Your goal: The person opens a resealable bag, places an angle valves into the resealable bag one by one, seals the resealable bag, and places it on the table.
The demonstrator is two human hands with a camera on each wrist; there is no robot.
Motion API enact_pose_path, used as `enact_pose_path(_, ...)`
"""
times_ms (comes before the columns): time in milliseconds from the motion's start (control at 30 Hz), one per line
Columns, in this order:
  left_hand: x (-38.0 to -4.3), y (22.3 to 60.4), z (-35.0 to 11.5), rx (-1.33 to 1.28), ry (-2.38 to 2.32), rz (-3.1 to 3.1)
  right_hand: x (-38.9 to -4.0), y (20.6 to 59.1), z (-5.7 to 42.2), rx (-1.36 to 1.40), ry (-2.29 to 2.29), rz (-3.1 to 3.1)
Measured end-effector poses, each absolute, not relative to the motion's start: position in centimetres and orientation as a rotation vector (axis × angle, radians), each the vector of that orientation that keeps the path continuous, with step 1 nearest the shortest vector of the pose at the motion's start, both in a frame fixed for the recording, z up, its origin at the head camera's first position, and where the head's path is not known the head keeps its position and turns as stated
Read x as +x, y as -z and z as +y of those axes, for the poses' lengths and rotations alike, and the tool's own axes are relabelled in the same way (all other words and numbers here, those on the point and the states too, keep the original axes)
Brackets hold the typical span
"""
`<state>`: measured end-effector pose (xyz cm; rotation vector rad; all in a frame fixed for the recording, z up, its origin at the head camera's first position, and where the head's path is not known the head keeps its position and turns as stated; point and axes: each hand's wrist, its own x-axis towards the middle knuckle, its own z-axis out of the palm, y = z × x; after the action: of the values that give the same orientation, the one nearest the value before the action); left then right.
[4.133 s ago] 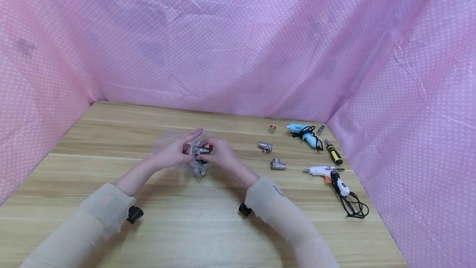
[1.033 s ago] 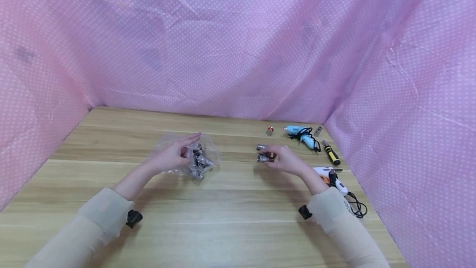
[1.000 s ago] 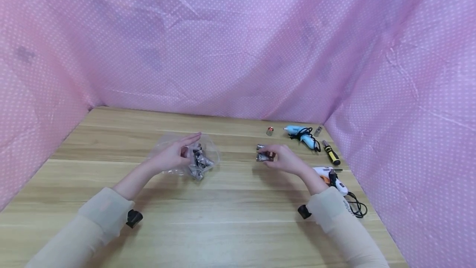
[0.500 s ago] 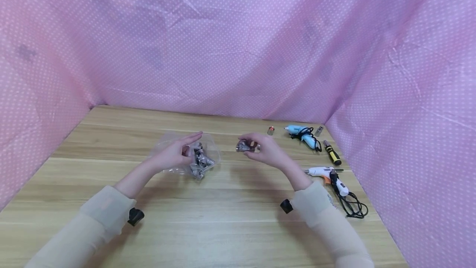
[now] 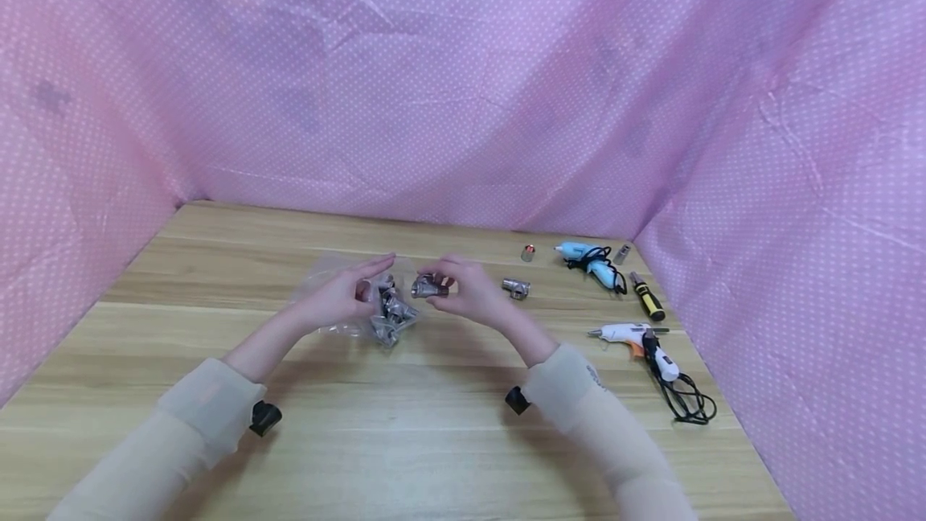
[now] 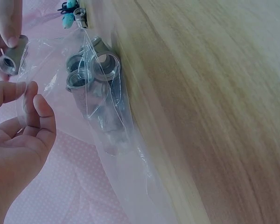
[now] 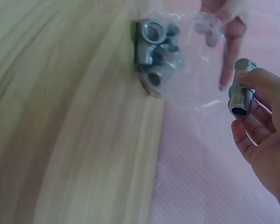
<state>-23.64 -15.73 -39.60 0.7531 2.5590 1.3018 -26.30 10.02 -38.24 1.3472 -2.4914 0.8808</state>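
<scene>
My left hand (image 5: 338,301) pinches the edge of a clear plastic bag (image 6: 42,60) and holds it up off the table. Several metal pipe fittings (image 6: 100,74) with threaded ends lie inside the bag, seen through the film. Just right of the bag's opening, my right hand (image 5: 473,292) grips a threaded metal tee fitting (image 7: 241,93) between thumb and fingers. That tee is above the tabletop, and in the left wrist view it sits close to the bag's edge.
Another tee fitting (image 5: 517,289) lies on the wooden table (image 5: 362,441). Farther right are a small copper-tinted fitting (image 5: 528,252), a blue glue gun (image 5: 579,251), a metal cylinder (image 5: 622,253), a yellow-black screwdriver (image 5: 647,297) and a white glue gun (image 5: 624,333) with its cord. Pink cloth (image 5: 434,103) surrounds the table.
My right hand has picked up one of the two tee fittings on the right and carried it left to beside the bag. My left hand keeps its hold on the bag.
</scene>
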Motion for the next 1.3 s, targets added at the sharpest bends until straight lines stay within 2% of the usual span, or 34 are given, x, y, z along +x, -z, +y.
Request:
enact_pose_path(367,-23.5,39.1,-15.4,0.768,-1.321,2.549,-26.5,40.2,6.1,1.351,-0.835,-2.603)
enact_pose_path(633,-23.7,39.2,-15.5,0.742,-1.316,2.520,-26.1,40.7,5.3,1.390,-0.882,-2.586)
enact_pose_path(900,-23.6,39.4,-15.8,0.704,-1.310,2.512,-25.9,39.4,6.6,1.429,-0.984,-2.524)
enact_pose_path(1300,-23.7,39.3,-15.9,0.713,-1.321,2.525,-26.4,37.1,11.9,1.348,-0.997,-2.512)
